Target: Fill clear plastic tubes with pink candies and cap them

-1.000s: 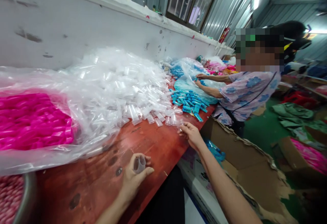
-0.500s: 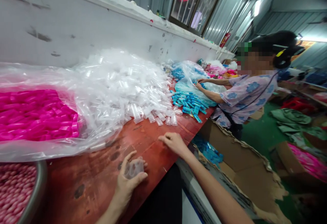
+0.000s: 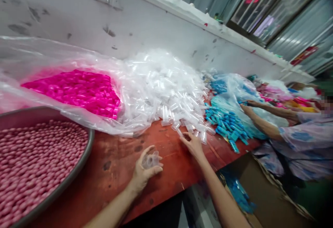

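Note:
My left hand (image 3: pixel 148 167) is above the red tabletop, its fingers curled around a few small clear plastic tubes (image 3: pixel 151 159). Their exact number is hard to make out. At the near edge of a big heap of similar clear tubes (image 3: pixel 166 82), my right hand (image 3: pixel 193 145) has its fingertips closed on the end of one clear plastic tube (image 3: pixel 178 129). More loose tubes lie just beyond and to the right of those fingers.
A round grey basin (image 3: pixel 91 141) of pink beads stands at left. Behind it, a clear plastic bag (image 3: pixel 130 124) holds bright pink plastic pieces (image 3: pixel 78 89). Blue pieces (image 3: pixel 229 124) lie to the right, where a co-worker's hands (image 3: pixel 247 108) are. A cardboard box (image 3: pixel 260 190) sits below the table edge.
My view has swung left, bringing more of the bead basin in. My right hand has reached forward to the tubes at the heap's edge. The left hand keeps its tubes.

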### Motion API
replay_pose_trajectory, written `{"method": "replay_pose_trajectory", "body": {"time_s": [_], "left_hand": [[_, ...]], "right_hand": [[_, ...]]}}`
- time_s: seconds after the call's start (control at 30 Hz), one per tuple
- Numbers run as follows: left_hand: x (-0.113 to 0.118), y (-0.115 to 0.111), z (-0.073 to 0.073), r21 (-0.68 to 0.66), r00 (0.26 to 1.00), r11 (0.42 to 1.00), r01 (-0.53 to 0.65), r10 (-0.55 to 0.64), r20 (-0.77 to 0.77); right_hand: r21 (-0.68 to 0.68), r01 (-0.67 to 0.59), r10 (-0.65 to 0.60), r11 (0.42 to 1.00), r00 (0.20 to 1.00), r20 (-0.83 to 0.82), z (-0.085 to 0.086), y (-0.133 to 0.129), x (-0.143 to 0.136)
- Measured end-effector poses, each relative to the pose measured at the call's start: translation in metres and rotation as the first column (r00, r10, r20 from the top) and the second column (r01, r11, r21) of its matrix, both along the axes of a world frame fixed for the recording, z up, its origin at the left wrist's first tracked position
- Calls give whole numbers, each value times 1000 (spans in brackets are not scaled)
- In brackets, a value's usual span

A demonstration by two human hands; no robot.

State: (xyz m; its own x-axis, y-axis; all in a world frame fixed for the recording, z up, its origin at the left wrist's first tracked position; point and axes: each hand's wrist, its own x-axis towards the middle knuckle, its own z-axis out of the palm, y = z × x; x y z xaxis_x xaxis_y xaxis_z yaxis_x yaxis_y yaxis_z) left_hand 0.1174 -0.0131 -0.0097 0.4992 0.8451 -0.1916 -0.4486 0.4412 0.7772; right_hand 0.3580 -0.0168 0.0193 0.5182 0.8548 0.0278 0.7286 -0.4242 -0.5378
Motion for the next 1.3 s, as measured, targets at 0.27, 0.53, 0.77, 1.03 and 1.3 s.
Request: {"method": "replay_pose_trajectory", "body": {"time_s": [0.27, 0.53, 0.77, 1.03, 1.3], "left_hand": [[-2, -1, 0, -28, 993, 998, -61, 64, 100], [-49, -4, 26, 160, 992, 979, 126, -122, -34], [-104, -6, 47, 171, 908, 916, 362, -388, 158], [-111, -9, 61, -281, 875, 960, 9, 128, 466], [-146, -10, 104, -589, 859, 797, 133, 204, 469]], "right_hand": [[344, -247, 358, 906, 881, -310, -4, -66, -123], [341, -342, 474, 876, 744, -471, 26, -62, -127], [184, -724, 557, 665, 317, -768, 65, -38, -168], [184, -793, 814, 581, 568, -123, 75, -43, -228], [165, -927, 891, 338, 371, 260, 103, -32, -259]]}}
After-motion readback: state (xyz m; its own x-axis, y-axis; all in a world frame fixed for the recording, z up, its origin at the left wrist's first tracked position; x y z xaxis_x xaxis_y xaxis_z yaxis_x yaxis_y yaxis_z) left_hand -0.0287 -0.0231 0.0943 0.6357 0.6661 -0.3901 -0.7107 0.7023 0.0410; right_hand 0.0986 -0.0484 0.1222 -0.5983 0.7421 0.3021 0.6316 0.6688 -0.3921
